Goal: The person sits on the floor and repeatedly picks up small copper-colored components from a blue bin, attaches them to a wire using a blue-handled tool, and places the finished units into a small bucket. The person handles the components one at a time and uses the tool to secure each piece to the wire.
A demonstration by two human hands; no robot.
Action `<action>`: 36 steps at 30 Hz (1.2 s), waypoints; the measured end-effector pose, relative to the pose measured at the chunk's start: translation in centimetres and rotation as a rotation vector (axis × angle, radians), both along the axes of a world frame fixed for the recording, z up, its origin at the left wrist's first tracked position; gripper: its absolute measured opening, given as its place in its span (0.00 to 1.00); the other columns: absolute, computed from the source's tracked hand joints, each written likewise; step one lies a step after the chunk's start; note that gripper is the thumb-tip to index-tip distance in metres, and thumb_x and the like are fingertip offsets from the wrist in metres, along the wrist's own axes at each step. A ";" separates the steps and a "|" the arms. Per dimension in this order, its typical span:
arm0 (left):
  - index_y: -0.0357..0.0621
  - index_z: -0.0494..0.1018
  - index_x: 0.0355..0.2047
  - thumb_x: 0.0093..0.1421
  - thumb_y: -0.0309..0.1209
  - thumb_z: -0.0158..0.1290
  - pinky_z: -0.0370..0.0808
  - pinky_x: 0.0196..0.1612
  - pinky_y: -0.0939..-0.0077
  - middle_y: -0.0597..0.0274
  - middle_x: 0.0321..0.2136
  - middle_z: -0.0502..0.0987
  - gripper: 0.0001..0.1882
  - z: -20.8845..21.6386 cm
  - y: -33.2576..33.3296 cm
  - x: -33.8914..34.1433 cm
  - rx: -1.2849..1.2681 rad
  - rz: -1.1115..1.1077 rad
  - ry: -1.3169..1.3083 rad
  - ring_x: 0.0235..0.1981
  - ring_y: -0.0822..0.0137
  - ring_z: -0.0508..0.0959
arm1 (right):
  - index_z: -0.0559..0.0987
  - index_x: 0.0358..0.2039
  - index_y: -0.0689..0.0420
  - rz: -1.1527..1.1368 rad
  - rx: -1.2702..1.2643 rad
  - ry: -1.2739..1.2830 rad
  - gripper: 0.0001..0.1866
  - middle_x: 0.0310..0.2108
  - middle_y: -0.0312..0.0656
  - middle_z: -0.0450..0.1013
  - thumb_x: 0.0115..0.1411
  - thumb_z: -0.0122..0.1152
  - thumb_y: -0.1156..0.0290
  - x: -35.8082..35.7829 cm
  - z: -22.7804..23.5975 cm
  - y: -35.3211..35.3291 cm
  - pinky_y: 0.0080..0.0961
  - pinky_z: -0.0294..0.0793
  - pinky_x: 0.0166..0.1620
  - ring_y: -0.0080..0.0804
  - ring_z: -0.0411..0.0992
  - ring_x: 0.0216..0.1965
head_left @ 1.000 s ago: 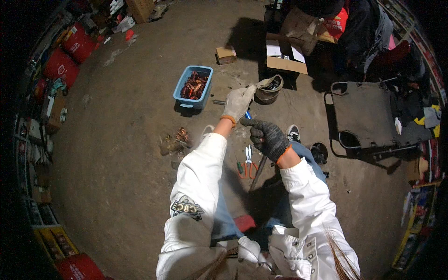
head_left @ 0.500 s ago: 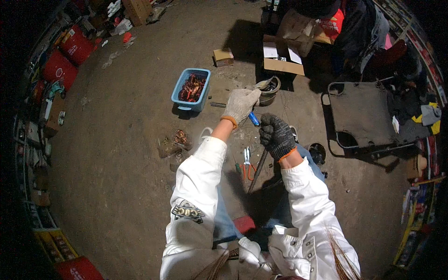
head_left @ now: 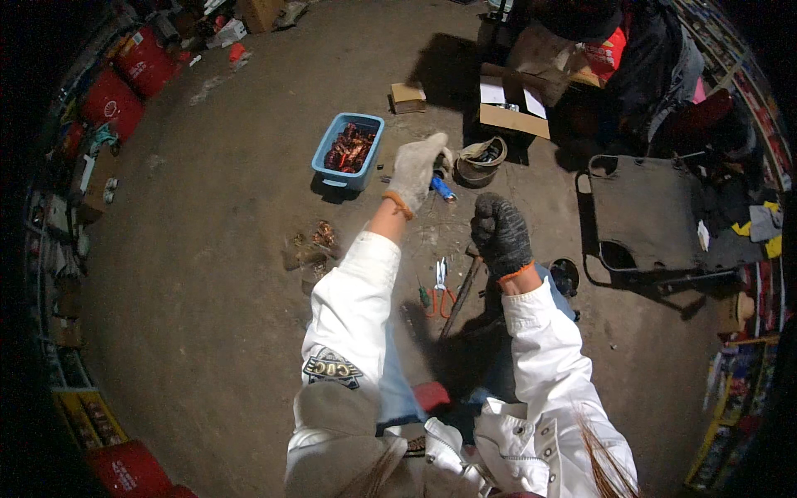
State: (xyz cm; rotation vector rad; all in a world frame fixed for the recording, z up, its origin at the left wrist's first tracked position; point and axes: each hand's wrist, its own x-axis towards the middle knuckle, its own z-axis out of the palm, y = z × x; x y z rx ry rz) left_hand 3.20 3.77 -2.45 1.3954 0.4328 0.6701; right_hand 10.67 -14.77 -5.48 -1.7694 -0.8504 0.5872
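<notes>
My left hand, in a pale work glove, is curled just left of a small dark bucket. A blue cylindrical piece with a dark end sticks out below its fingers; its exact kind is unclear. My right hand, in a dark grey glove with an orange cuff, is closed in a fist, and whatever it may hold is hidden. Beside that fist lies a hammer with a long handle. Orange-handled pliers rest on the floor between my arms, next to a green-handled tool.
A light blue bin holds reddish copper-coloured scrap, with more scrap on the floor nearer me. Beyond stand a small carton and an open cardboard box. A dark folding seat is at right; red drums are far left.
My left hand has drawn away from the bucket, leftward, and the blue piece has moved with it. My right fist has shifted slightly right and nearer me, uncovering the hammer's upper end.
</notes>
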 end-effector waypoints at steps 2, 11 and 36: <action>0.45 0.72 0.19 0.61 0.41 0.49 0.66 0.18 0.80 0.65 0.16 0.73 0.17 0.6 0.0 -0.3 -0.347 0.013 -0.128 0.15 0.72 0.70 | 0.75 0.39 0.60 0.060 0.074 -0.387 0.13 0.36 0.49 0.73 0.51 0.56 0.74 -0.4 -0.4 0.2 0.39 0.69 0.39 0.49 0.71 0.37; 0.42 0.72 0.14 0.54 0.41 0.49 0.66 0.20 0.75 0.63 0.15 0.72 0.18 -0.8 2.2 0.2 -0.177 0.546 0.288 0.15 0.68 0.70 | 0.78 0.35 0.64 0.190 0.159 -0.587 0.11 0.33 0.53 0.75 0.55 0.55 0.70 -5.2 1.6 1.4 0.36 0.72 0.38 0.49 0.74 0.33; 0.45 0.67 0.21 0.63 0.40 0.42 0.66 0.23 0.72 0.63 0.18 0.68 0.17 3.0 3.1 -2.0 -0.241 0.252 -0.628 0.20 0.68 0.68 | 0.61 0.58 0.59 0.191 -0.014 0.499 0.34 0.53 0.44 0.66 0.53 0.66 0.69 -4.8 -1.2 1.9 0.29 0.78 0.37 0.33 0.72 0.42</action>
